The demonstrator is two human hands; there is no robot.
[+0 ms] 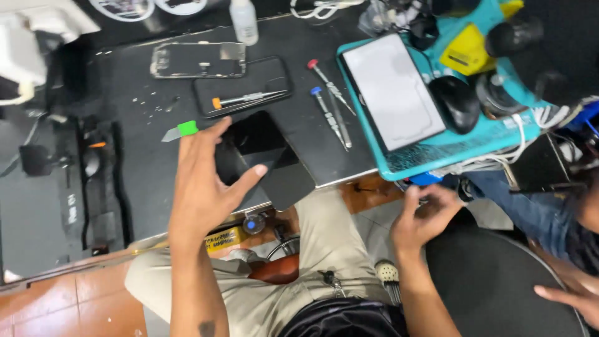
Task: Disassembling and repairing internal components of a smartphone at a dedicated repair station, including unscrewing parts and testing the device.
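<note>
Black table (156, 156) carries a teal tray (437, 156) holding a white-screened phone (393, 90); just beside it lie two screwdrivers (331, 103). Left hand (203, 181) spread wide, fingers resting on a dark phone screen (262, 153) at the table's front edge. Right hand (424, 215) half-curled below the tray near a small blue item (426, 180); grip unclear.

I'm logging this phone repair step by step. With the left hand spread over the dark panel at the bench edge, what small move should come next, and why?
Probably close the left hand on the dark panel. Its fingers are spread just over the panel, which overhangs the bench's front edge, and no firm hold shows. The right hand is off at the teal tray's edge, too far to help.
</note>
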